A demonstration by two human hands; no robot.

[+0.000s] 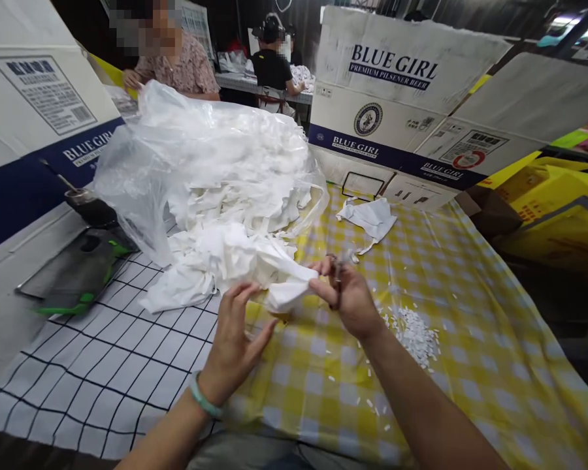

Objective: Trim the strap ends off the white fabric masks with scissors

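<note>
My right hand pinches the end of a white fabric piece between thumb and fingers. A small dark metal tool, which looks like scissors, is also held in that hand; its blades are hard to make out. My left hand, with a pale green bangle at the wrist, is just left of the fabric. Its thumb and fingers are apart, the fingertips near the cloth. Behind both hands a heap of white fabric pieces spills from a large clear plastic bag.
Small white snippets lie on the yellow checked cloth at right. A separate white piece lies farther back. Beer cartons wall the table. At left are a phone-like object and a dark cup. Other people sit beyond.
</note>
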